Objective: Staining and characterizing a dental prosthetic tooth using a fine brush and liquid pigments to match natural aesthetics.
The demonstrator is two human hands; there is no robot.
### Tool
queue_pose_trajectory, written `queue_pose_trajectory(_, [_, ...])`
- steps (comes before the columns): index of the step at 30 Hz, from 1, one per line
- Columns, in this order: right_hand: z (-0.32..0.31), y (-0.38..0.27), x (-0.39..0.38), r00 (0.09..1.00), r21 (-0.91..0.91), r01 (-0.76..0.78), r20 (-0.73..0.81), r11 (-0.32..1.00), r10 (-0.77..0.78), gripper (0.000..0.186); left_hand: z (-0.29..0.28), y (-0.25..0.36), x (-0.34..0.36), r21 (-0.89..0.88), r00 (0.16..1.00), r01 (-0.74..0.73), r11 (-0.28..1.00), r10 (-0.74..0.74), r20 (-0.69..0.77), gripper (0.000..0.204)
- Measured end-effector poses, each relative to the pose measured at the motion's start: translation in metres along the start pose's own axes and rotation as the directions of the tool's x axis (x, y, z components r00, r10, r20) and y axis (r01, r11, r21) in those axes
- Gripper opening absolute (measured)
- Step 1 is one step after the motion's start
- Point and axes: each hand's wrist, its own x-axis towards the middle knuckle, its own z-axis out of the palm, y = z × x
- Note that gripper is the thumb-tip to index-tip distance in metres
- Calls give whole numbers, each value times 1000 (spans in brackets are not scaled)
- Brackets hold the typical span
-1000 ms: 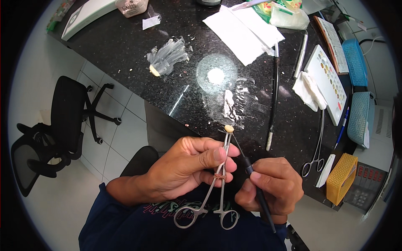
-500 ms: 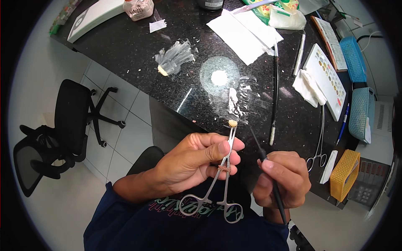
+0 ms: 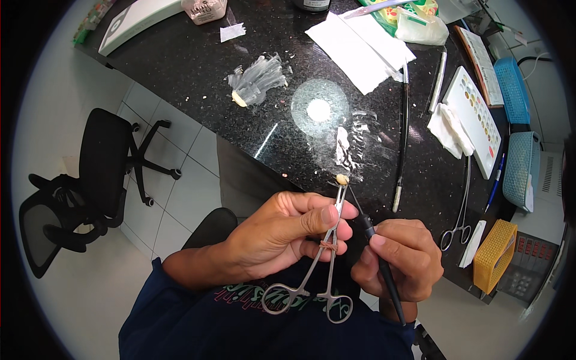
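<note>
My left hand (image 3: 288,231) grips a pair of metal locking forceps (image 3: 317,264), its finger rings hanging toward me and a brown band wrapped round the shanks. A small cream, tooth-like piece (image 3: 342,179) is clamped in the jaws, above the near edge of the table. Pinched in my right hand (image 3: 403,258) is a slim black-handled tool (image 3: 389,282). Its thin dark tip reaches up close beside the cream piece; whether it touches cannot be told. Wet white paste (image 3: 342,147) lies smeared on the table just beyond the piece.
On the dark speckled table (image 3: 198,120) lie a greyish smear (image 3: 261,78), white paper sheets (image 3: 354,51) and a long black brush (image 3: 403,138). A white palette (image 3: 474,117), more forceps (image 3: 461,210) and a yellow basket (image 3: 495,255) stand right. An office chair (image 3: 105,162) is left.
My right hand has brought the tool's tip leftward, close beside the cream piece. The forceps in my left hand sit slightly farther right in view, and the whole scene has shifted a little.
</note>
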Motion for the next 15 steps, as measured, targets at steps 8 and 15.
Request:
queue_pose_trajectory(8, [-2,-2,-1,1000,-7,-13,4,1000,13,26,1,0,0,-12,1000,-3,1000,3,4,27])
queue_pose_trajectory(15, [-1,-3,-1,1000,-24,-1,-23,1000,0,25,2,0,-1,-26,1000,-1,1000,1,6,27])
